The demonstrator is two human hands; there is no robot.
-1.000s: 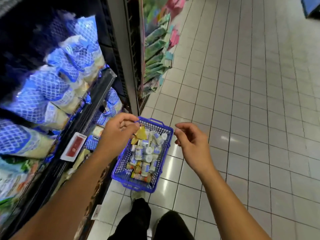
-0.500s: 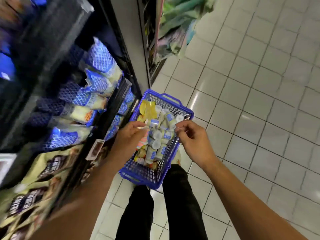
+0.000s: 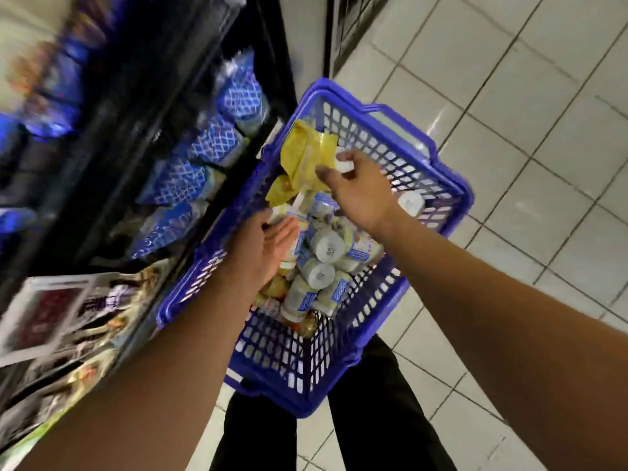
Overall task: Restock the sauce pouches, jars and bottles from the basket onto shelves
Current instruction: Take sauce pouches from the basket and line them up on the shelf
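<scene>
So that jars (image 3: 328, 248) can be lifted out for the shelves (image 3: 112, 137), a white cap (image 3: 344, 161) is pinched by the right hand (image 3: 360, 195) over the blue basket (image 3: 289, 365) mid-frame, while the left hand (image 3: 268, 248) is dipped among them, its grip hidden.

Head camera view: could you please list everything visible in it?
basket: one, blue, on floor beside shelf.
yellow pouches: about two, yellow, basket's far corner.
jars: many, white lids, piled in basket.
white-capped item: one, white, gripped by right hand.
patterned packs: several, blue-white, on shelf.
shelf: one, black, left.
price tag: one, white-red, shelf edge.
floor: one, white tiles, right.
legs: two, black trousers, bottom.
left hand: one, open, among jars.
right hand: one, gripping white-capped item.
</scene>
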